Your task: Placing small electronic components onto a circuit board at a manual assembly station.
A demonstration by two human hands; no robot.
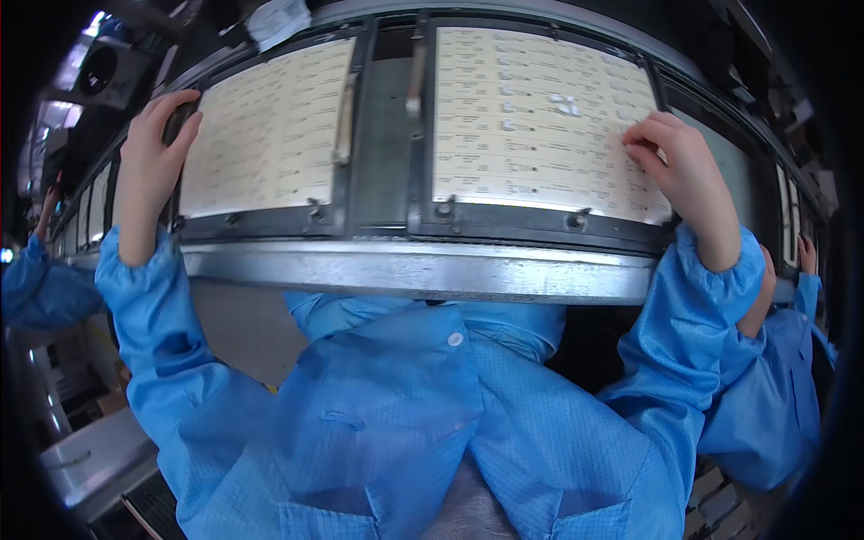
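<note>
In the head view, the left hand (153, 148) is resting open at the outer edge of the left printed panel (270, 130); the right hand (679, 157) is bunching its fingertips over the right printed panel (531, 175), whether gripping anything I cannot tell; small white pieces (564, 104) are lying there, presumably for easy reach; a dark frame (513, 223) is bordering it, likely keeping it flat.

Blue, finely gridded smock (378, 382) with white button (454, 339), pockets (328, 524), gathered cuffs (723, 263).
</note>
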